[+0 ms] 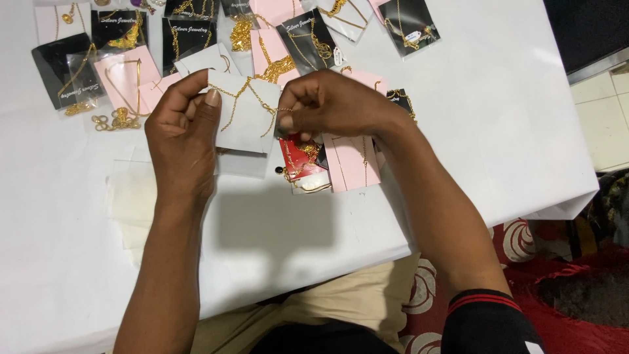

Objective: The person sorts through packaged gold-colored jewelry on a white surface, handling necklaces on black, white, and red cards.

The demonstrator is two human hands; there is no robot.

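While we looked down at the table (498, 131), our left hand (180, 128) pinched a white card (246, 118) above it | right hand (327, 105) was closed on the gold chain (252, 92) at the card's edge, probably by fingertips | pink card (350, 160) and red card (298, 157) lay beneath.

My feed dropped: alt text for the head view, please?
Both hands hold a white jewellery card above a white table; the left hand grips its edge, the right hand pinches its gold chain. More carded gold jewellery lies beyond.
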